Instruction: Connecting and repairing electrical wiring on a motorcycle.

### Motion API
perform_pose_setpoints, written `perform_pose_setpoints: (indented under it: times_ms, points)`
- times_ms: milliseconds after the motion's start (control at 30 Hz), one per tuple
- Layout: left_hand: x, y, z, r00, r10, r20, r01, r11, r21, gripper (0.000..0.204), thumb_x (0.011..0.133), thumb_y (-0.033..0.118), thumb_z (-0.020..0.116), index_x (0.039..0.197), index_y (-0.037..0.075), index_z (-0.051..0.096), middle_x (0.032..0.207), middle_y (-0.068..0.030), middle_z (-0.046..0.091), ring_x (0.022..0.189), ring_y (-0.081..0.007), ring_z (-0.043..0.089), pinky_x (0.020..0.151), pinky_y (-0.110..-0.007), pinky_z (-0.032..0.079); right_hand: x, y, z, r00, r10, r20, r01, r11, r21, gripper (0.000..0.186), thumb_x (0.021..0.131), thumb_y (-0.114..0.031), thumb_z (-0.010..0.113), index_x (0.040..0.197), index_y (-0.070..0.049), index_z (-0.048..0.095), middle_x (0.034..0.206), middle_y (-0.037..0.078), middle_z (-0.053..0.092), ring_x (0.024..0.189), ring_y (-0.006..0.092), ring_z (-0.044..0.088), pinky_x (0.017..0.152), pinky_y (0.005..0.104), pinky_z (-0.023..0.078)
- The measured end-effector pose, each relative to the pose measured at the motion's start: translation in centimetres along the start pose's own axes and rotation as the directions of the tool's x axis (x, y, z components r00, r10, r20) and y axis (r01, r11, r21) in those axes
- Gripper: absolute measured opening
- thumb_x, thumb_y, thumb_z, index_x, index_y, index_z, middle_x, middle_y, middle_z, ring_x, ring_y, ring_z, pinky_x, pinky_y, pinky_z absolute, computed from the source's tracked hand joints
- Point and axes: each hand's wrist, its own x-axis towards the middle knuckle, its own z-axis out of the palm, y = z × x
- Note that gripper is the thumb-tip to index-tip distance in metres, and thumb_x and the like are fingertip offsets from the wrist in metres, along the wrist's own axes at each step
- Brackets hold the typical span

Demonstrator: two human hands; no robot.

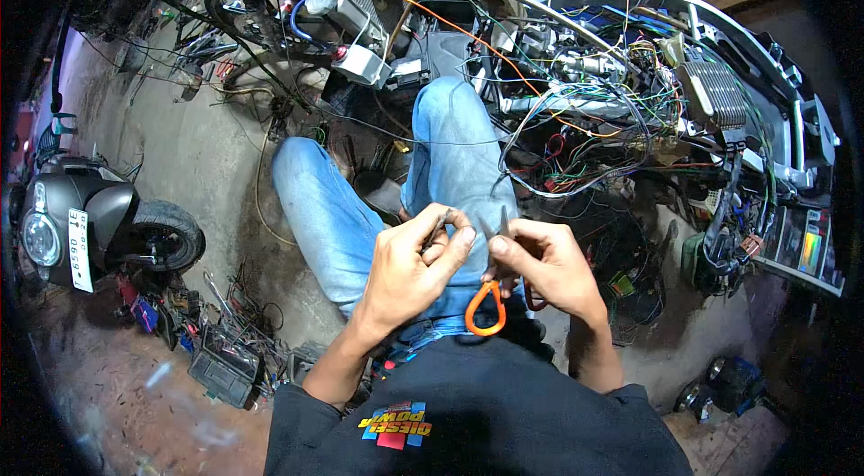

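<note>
The right hand (551, 267) was grasping the scissors (486, 330) with the orange handle, above the jeans (315, 215). The left hand (418, 262) was near the blades, its fingers bent together; whether they pinched something could not be told.

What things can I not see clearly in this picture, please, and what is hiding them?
In the head view:
- Whether the left hand pinches anything: its own fingers cover the spot.
- The middle of the orange-handled tool: the right hand covers it.
- Where each of the tangled wires runs: too thin, overlapping.
- The rest of the dark scooter: lost at the dark left rim.
</note>
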Motion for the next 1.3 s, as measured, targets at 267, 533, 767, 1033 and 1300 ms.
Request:
perform_pose_setpoints:
  times_ms: [267, 533, 767, 1033, 1300]
  points:
    - [-0.2, 0.6, -1.0, 0.989, 0.065, 0.133, -0.060, 0.998, -0.036, 0.012, 0.091, 0.010, 0.057, 0.094, -0.002, 0.060, 0.066, -0.0066, 0.051, 0.057, -0.0119, 0.044, 0.054, -0.028, 0.038, 1.8, 0.4, 0.9, 0.984, 0.018, 0.177, -0.014, 1.000, -0.023, 0.037, 0.097, -0.031, 0.063, 0.079, 0.001, 0.064, 0.065, 0.004, 0.065, 0.059, 0.0071, 0.063, 0.052, 0.0239, 0.049]
    - [0.3, -0.3, -1.7, 0.975, 0.118, 0.187, -0.133, 0.989, 0.068, 0.021, 0.097, 0.019, 0.060, 0.092, -0.001, 0.057, 0.070, -0.0188, 0.054, 0.059, -0.0345, 0.055, 0.055, -0.038, 0.043, 2.1, 0.9, 0.9, 0.987, 0.009, 0.163, -0.002, 0.999, -0.043, 0.039, 0.096, -0.033, 0.065, 0.074, -0.001, 0.063, 0.064, 0.003, 0.064, 0.060, 0.0063, 0.063, 0.050, 0.0228, 0.045]
    - [0.6, -1.9, -1.5, 0.980, 0.128, 0.150, -0.140, 0.988, 0.071, 0.024, 0.096, 0.022, 0.064, 0.087, 0.001, 0.058, 0.063, -0.0175, 0.052, 0.050, -0.0303, 0.046, 0.049, -0.036, 0.039, 2.3, 1.4, 0.9, 0.990, -0.021, 0.141, 0.032, 0.997, -0.073, 0.036, 0.097, -0.029, 0.064, 0.076, 0.000, 0.064, 0.065, 0.004, 0.066, 0.058, 0.0055, 0.062, 0.049, 0.0228, 0.045]
    - [-0.1, -3.2, -1.0, 0.996, -0.037, 0.082, 0.033, 0.999, 0.042, 0.032, 0.091, 0.025, 0.072, 0.075, 0.000, 0.059, 0.053, -0.0098, 0.043, 0.049, -0.0084, 0.034, 0.043, -0.032, 0.031, 1.9, 1.9, 1.7, 1.000, -0.021, 0.021, 0.023, 0.993, -0.112, 0.038, 0.095, -0.030, 0.067, 0.073, 0.001, 0.064, 0.061, 0.003, 0.065, 0.054, 0.0030, 0.056, 0.046, 0.0237, 0.041]
    - [-0.3, -4.1, -0.6, 0.943, -0.222, 0.246, 0.260, 0.956, -0.134, 0.026, 0.093, 0.026, 0.071, 0.088, 0.005, 0.057, 0.072, 0.0077, 0.046, 0.063, -0.0021, 0.036, 0.054, -0.022, 0.030, 2.6, 1.4, 0.4, 0.987, -0.052, -0.152, 0.053, 0.999, 0.002, 0.032, 0.097, -0.025, 0.065, 0.079, 0.002, 0.064, 0.065, 0.003, 0.063, 0.064, 0.0083, 0.065, 0.055, 0.0251, 0.049]
